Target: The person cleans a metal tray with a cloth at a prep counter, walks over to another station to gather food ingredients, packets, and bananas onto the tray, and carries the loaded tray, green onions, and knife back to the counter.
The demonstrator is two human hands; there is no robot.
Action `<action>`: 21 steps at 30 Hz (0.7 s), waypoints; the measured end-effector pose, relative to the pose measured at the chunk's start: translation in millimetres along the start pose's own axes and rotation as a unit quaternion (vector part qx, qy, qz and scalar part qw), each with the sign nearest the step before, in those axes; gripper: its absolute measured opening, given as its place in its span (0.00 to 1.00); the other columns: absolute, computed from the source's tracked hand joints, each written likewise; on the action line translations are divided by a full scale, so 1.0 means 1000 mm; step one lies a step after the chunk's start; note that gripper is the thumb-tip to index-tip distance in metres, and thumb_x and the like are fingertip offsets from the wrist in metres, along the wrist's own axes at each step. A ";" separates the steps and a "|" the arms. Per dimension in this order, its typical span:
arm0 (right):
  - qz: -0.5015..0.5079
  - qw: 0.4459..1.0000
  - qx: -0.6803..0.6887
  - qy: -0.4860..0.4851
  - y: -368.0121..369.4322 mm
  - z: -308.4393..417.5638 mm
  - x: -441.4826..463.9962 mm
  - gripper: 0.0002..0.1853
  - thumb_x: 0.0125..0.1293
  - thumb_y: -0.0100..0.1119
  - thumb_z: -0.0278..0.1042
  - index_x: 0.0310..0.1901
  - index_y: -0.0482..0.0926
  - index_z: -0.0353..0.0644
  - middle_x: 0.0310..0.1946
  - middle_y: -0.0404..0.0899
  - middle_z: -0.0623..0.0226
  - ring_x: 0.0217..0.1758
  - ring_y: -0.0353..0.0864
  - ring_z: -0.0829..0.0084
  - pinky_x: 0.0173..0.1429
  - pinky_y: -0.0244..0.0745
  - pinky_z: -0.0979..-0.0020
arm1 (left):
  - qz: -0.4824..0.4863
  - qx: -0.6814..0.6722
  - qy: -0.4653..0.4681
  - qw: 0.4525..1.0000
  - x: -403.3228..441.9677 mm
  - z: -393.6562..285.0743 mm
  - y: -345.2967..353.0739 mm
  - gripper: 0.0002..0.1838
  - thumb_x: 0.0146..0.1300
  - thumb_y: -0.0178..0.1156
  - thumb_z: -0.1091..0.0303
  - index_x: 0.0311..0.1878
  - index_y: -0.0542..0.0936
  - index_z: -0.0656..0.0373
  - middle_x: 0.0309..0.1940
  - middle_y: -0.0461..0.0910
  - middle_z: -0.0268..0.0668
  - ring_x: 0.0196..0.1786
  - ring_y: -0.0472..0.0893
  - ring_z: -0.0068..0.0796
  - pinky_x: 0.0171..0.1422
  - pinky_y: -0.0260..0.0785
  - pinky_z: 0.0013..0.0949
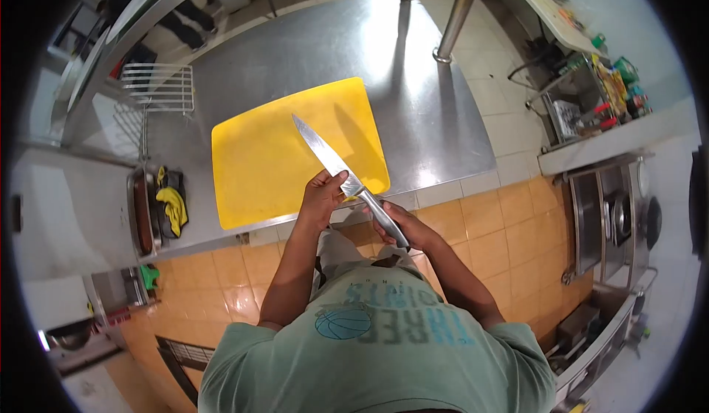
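Worktop (432,121): metal, carrying the cutting board near its near edge.
Cutting board (258,165): yellow, lying flat.
Knife (356,187): held across the cutting board's near edge, tip toward far left, handle toward near right.
Left hand (320,200): pinching the blade close to the handle.
Right hand (402,225): holding the handle, fingers curled beneath.

Right hand (410,228) partly behind knife (354,186)
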State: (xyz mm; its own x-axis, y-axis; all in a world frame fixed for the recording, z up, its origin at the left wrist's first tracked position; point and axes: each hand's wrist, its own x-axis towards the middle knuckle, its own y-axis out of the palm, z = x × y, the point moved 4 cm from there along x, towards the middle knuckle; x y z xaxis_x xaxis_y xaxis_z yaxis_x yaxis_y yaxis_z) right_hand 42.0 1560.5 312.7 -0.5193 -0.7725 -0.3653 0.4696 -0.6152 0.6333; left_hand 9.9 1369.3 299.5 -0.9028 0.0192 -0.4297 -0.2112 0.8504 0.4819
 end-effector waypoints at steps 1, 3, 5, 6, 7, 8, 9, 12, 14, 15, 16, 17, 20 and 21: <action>0.013 1.000 -0.013 0.010 0.001 -0.001 -0.002 0.28 0.72 0.35 0.59 0.58 0.67 0.42 0.22 0.68 0.72 0.18 0.64 0.83 0.22 0.62 0.81 | -0.024 0.015 0.008 1.000 -0.005 0.003 -0.005 0.09 0.64 0.58 0.66 0.46 0.78 0.55 0.45 0.80 0.32 0.46 0.80 0.26 0.52 0.72 0.34; 0.033 0.998 -0.045 0.024 -0.002 0.002 -0.007 0.27 0.73 0.35 0.57 0.58 0.67 0.41 0.22 0.67 0.72 0.18 0.64 0.84 0.22 0.61 0.81 | -0.067 0.014 0.029 0.997 -0.008 0.006 -0.014 0.07 0.64 0.58 0.65 0.44 0.79 0.54 0.43 0.80 0.30 0.45 0.80 0.24 0.51 0.71 0.34; 0.055 0.995 -0.071 0.045 -0.004 0.007 -0.013 0.25 0.74 0.36 0.53 0.57 0.68 0.40 0.24 0.68 0.72 0.19 0.64 0.84 0.23 0.62 0.83 | -0.115 -0.015 0.054 0.992 -0.021 -0.008 -0.023 0.07 0.64 0.59 0.63 0.42 0.79 0.52 0.41 0.80 0.28 0.45 0.78 0.22 0.52 0.68 0.34; 0.059 0.994 -0.075 0.053 -0.004 0.007 -0.013 0.25 0.74 0.37 0.53 0.57 0.69 0.40 0.25 0.69 0.72 0.19 0.64 0.84 0.23 0.62 0.83 | -0.139 -0.029 0.066 0.988 -0.027 -0.016 -0.028 0.07 0.64 0.59 0.62 0.41 0.79 0.52 0.40 0.80 0.27 0.45 0.77 0.21 0.52 0.66 0.34; 0.059 0.993 -0.079 0.057 -0.003 0.008 -0.012 0.25 0.73 0.38 0.52 0.57 0.69 0.39 0.26 0.70 0.72 0.19 0.64 0.85 0.23 0.62 0.84 | -0.147 -0.067 0.105 0.981 -0.030 -0.028 -0.032 0.07 0.64 0.59 0.62 0.41 0.79 0.52 0.39 0.80 0.27 0.44 0.77 0.21 0.52 0.67 0.33; 0.060 0.993 -0.083 0.061 -0.001 0.007 -0.010 0.25 0.73 0.38 0.52 0.57 0.69 0.39 0.27 0.70 0.71 0.19 0.65 0.85 0.24 0.63 0.84 | -0.154 -0.105 0.144 0.972 -0.034 -0.040 -0.036 0.06 0.65 0.58 0.63 0.41 0.79 0.52 0.39 0.80 0.27 0.43 0.77 0.22 0.52 0.67 0.33; 0.076 0.994 -0.052 0.063 -0.004 0.002 -0.004 0.24 0.73 0.41 0.51 0.56 0.70 0.37 0.29 0.72 0.71 0.19 0.66 0.85 0.24 0.64 0.84 | -0.147 -0.115 0.165 0.968 -0.039 -0.049 -0.038 0.10 0.66 0.56 0.59 0.46 0.78 0.50 0.46 0.79 0.27 0.48 0.75 0.23 0.55 0.65 0.35; 0.111 0.991 0.025 0.074 0.005 -0.005 0.005 0.24 0.72 0.42 0.51 0.56 0.70 0.38 0.30 0.73 0.70 0.20 0.67 0.84 0.23 0.65 0.84 | -0.092 -0.115 0.117 0.982 -0.045 -0.045 -0.031 0.17 0.65 0.56 0.54 0.53 0.73 0.50 0.55 0.73 0.30 0.56 0.71 0.28 0.59 0.64 0.39; 0.124 0.988 0.060 0.070 0.008 -0.004 0.012 0.24 0.72 0.42 0.52 0.55 0.70 0.37 0.30 0.74 0.69 0.20 0.69 0.84 0.23 0.66 0.83 | -0.099 -0.098 0.072 0.988 -0.045 -0.037 -0.015 0.09 0.64 0.59 0.67 0.46 0.77 0.53 0.47 0.79 0.31 0.46 0.77 0.25 0.52 0.69 0.36; 0.119 0.988 0.065 0.068 0.009 -0.005 0.013 0.24 0.72 0.42 0.52 0.54 0.70 0.37 0.30 0.74 0.69 0.20 0.69 0.83 0.23 0.65 0.83 | -0.096 -0.095 0.080 0.988 -0.041 -0.033 -0.014 0.08 0.63 0.59 0.68 0.45 0.77 0.54 0.45 0.80 0.31 0.45 0.78 0.24 0.51 0.71 0.34; 0.115 0.989 0.070 0.065 0.010 -0.005 0.013 0.24 0.72 0.43 0.52 0.54 0.69 0.37 0.30 0.74 0.68 0.20 0.69 0.83 0.22 0.65 0.83 | -0.093 -0.092 0.087 0.987 -0.036 -0.032 -0.012 0.07 0.62 0.60 0.70 0.44 0.77 0.55 0.43 0.81 0.32 0.43 0.79 0.24 0.49 0.72 0.32; 0.106 0.989 0.078 0.071 0.010 -0.004 0.013 0.24 0.72 0.43 0.52 0.53 0.69 0.37 0.29 0.74 0.68 0.19 0.68 0.81 0.22 0.65 0.81 | -0.104 -0.098 0.102 0.984 -0.032 -0.035 -0.014 0.06 0.63 0.60 0.69 0.43 0.78 0.55 0.41 0.81 0.31 0.42 0.79 0.23 0.48 0.71 0.31; 0.142 0.983 0.096 0.064 0.024 -0.007 0.017 0.23 0.71 0.44 0.52 0.51 0.70 0.37 0.29 0.73 0.67 0.19 0.68 0.78 0.22 0.64 0.79 | -0.129 -0.121 0.132 0.975 -0.026 -0.053 -0.040 0.06 0.65 0.58 0.65 0.41 0.77 0.56 0.38 0.80 0.30 0.40 0.78 0.22 0.48 0.70 0.30; 0.146 0.982 0.105 0.056 0.024 -0.014 0.024 0.22 0.70 0.46 0.51 0.49 0.70 0.37 0.28 0.72 0.66 0.20 0.69 0.77 0.22 0.65 0.79 | -0.132 -0.134 0.141 0.972 -0.023 -0.063 -0.058 0.07 0.66 0.57 0.63 0.42 0.77 0.55 0.38 0.80 0.30 0.40 0.77 0.22 0.48 0.69 0.30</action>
State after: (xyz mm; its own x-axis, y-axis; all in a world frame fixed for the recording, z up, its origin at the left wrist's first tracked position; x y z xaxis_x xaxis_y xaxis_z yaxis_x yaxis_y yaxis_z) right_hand 50.6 1525.6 309.6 -0.2977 -0.9307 -0.2127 0.4230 -0.3284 0.8445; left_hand 19.4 1286.8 329.8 -0.8624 -0.3589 -0.3569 -0.5059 0.6371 0.5815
